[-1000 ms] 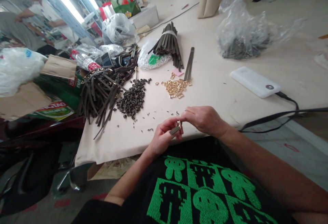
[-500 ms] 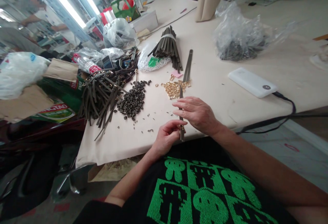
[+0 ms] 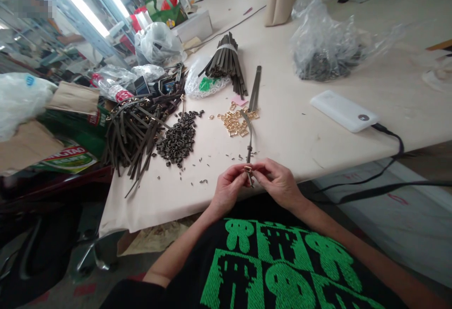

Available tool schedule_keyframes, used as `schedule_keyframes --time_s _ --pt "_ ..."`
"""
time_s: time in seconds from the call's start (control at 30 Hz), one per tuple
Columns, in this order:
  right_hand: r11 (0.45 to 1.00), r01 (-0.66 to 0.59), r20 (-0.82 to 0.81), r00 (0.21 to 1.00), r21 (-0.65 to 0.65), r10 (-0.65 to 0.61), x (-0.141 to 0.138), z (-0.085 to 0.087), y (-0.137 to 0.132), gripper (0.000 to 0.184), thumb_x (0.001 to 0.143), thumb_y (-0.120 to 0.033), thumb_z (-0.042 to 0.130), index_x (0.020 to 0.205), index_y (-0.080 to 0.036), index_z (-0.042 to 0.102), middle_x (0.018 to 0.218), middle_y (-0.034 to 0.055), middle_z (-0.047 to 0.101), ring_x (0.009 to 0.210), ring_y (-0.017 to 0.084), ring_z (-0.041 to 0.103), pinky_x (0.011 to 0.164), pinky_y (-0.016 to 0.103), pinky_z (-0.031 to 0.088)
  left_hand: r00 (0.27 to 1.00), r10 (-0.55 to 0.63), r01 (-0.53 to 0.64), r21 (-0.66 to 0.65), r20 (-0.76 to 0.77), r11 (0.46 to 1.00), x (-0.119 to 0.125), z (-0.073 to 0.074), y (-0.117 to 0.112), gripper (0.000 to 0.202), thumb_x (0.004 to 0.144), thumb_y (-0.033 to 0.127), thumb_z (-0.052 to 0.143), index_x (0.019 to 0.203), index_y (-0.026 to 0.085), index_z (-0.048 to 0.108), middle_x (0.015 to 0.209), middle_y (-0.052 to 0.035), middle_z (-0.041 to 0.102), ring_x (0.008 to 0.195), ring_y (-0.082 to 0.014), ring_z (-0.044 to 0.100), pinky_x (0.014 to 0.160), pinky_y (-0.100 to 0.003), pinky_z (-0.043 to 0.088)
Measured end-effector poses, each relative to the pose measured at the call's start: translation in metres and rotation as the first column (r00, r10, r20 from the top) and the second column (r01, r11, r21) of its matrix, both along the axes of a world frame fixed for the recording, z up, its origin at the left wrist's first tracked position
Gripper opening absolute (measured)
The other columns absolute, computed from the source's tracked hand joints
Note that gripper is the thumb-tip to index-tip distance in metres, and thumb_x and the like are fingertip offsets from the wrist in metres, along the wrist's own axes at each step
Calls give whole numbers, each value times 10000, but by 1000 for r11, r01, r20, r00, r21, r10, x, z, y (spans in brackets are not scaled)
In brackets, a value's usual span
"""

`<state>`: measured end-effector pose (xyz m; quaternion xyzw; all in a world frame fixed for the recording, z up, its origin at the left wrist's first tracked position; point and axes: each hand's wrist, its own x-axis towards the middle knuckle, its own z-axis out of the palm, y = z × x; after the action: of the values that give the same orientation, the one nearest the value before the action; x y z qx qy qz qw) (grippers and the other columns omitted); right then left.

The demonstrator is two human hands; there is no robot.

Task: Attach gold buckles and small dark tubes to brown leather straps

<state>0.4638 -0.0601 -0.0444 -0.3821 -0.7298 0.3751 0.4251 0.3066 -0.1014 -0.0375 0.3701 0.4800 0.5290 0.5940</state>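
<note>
Seated at cream-topped work table (image 3: 293, 153), near edge at 6 o'clock. L hand (image 3: 228, 187) & R hand (image 3: 278, 182) meet just above that edge. Fingers of both curled in, nearly closed, tips together: they pinch a small gold-tone ring (image 3: 248, 169) between them, dead centre. Narrow dark strap (image 3: 250, 146) runs from the pinch toward 12, short tail drops below fingers at approx 6. Strap looks threaded through ring, but fingers hide the join, can't confirm.

Technique (my read): keep pinch right up close to ring, thumbs on the flat faces so metal can't rotate. Strap to lie flat, no twist, before any pull. Slow, even tension better than a tug; forearms low, close to body, keeps tips steady.

Around: loose gold-tone fittings (image 3: 235, 123) at 12, just past strap's far part. Dark metal loops (image 3: 178, 142) in heap at 11. Loose dark strips (image 3: 132, 139) at 10, some hanging toward table edge. Tied strip bundle (image 3: 226, 61) further out at 12. White power bank (image 3: 344, 110) w/ black cable at 2. Clear bag of dark parts (image 3: 326, 52) at 1.
</note>
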Motion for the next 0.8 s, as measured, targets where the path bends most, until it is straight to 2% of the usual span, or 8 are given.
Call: schedule_keyframes --time_s 0.1,0.2,0.4,0.57,0.7,0.8 --pt "991 -14 -47 999 -134 7 0 5 -4 70 869 -211 604 883 -192 670 766 25 694 677 182 666 632 293 530 1000 8 -9 32 10 999 2 -1 1 324 794 399 734 997 163 645 741 12 636 647 -108 593 645 -250 488" --pt "980 -26 -60 998 -198 14 -1 8 -5 66 839 -215 600 847 -185 659 741 26 690 648 178 659 604 285 518 999 17 -19 69 31 997 3 -1 2 308 795 392 735 934 166 578 708 28 625 614 -100 596 608 -233 478" --pt "987 47 10 999 -155 -46 -4 7 -6 56 799 -195 576 794 -194 632 701 13 641 600 162 604 565 276 490 1000 17 -16 49 -6 999 5 -2 3 335 785 428 726 846 175 515 651 39 607 569 -92 573 575 -220 461" --pt "993 63 66 996 -104 -56 -6 9 -8 46 795 -185 559 777 -207 594 696 -1 595 597 159 577 570 278 468 996 14 -8 57 -92 998 5 -5 1 268 807 380 690 847 187 509 673 41 599 576 -91 563 566 -212 444" --pt "997 69 163 985 -39 -61 -4 11 -9 72 787 -155 527 760 -217 552 705 -4 569 621 166 562 587 285 449 972 2 20 92 -236 996 5 -9 -3 180 848 333 629 864 200 509 680 44 585 588 -99 552 568 -218 427" --pt "996 82 216 974 -27 -74 -4 12 -8 81 780 -149 531 734 -214 538 702 -6 560 619 163 549 594 284 437 904 34 40 163 -426 986 4 -11 -5 100 855 262 605 866 205 523 666 49 565 577 -98 514 566 -221 402"
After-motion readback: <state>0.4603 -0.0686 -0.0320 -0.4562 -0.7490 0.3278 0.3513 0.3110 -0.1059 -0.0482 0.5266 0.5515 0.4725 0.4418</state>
